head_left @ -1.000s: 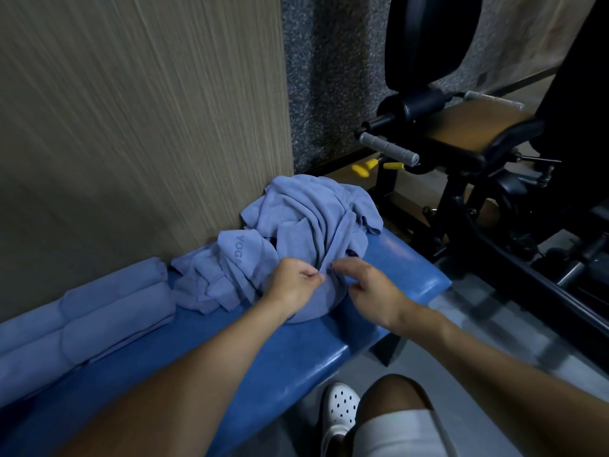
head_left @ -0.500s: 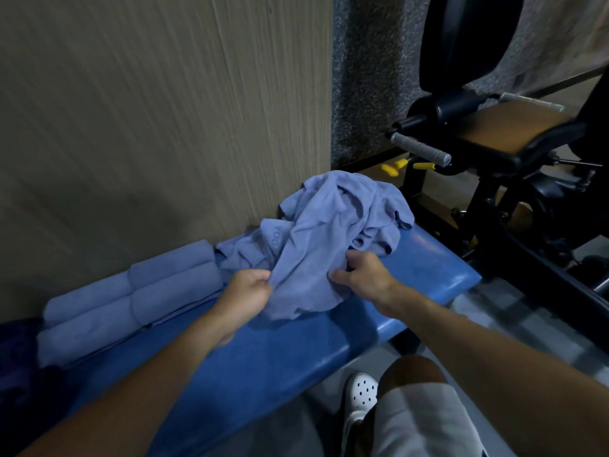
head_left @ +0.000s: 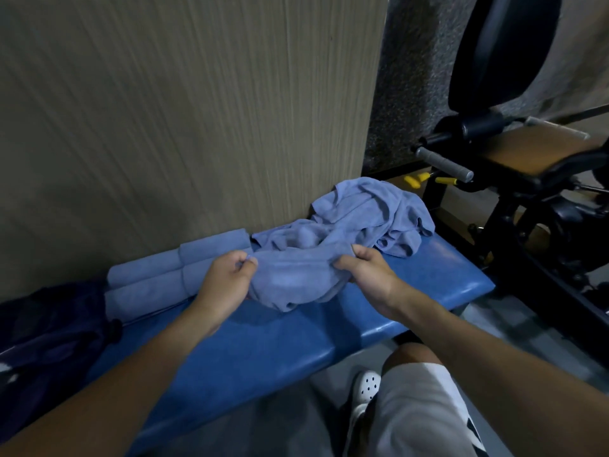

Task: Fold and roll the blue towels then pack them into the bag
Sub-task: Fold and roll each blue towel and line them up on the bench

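Pinching a blue towel (head_left: 293,282) by its upper edge, our left hand (head_left: 227,285) and right hand (head_left: 365,275) hold it bunched between them above the bench's (head_left: 263,351) middle. The crumpled towel heap (head_left: 369,216) lies behind, with rolled towels (head_left: 158,282) and a dark bag (head_left: 49,341) toward the left end.

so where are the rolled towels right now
In the head view the rolled towels lie left of centre on the bench against the wall, between the dark bag and the left hand, which grips a loose towel.
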